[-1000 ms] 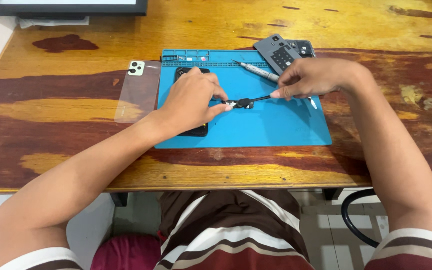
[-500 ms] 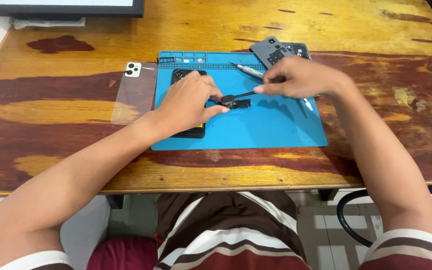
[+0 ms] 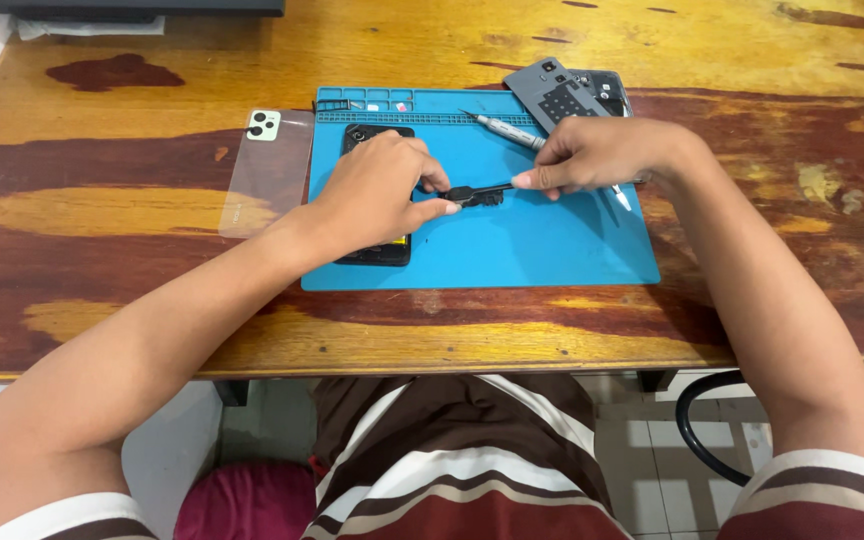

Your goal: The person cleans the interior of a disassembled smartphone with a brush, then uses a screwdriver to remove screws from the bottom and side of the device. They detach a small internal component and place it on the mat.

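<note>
A blue repair mat point(image 3: 552, 245) lies on the wooden table. My left hand point(image 3: 377, 195) rests on a black phone point(image 3: 380, 252) lying on the mat, and its thumb and forefinger pinch a small black part point(image 3: 480, 198). My right hand point(image 3: 597, 155) holds a thin black tool point(image 3: 492, 188) whose tip meets that part. A silvery pointed tip point(image 3: 620, 198) sticks out below my right hand; whether it belongs to the same tool is unclear.
A metal screwdriver point(image 3: 500, 128) lies on the mat's upper part. A grey phone back panel point(image 3: 557, 92) sits at the mat's top right corner. A clear phone case point(image 3: 267, 170) with a pale green camera piece lies left of the mat. A dark monitor base stands at the far table edge.
My right hand has drifted slightly left toward my left hand, keeping the black tool on the small part. My left hand stays on the phone.
</note>
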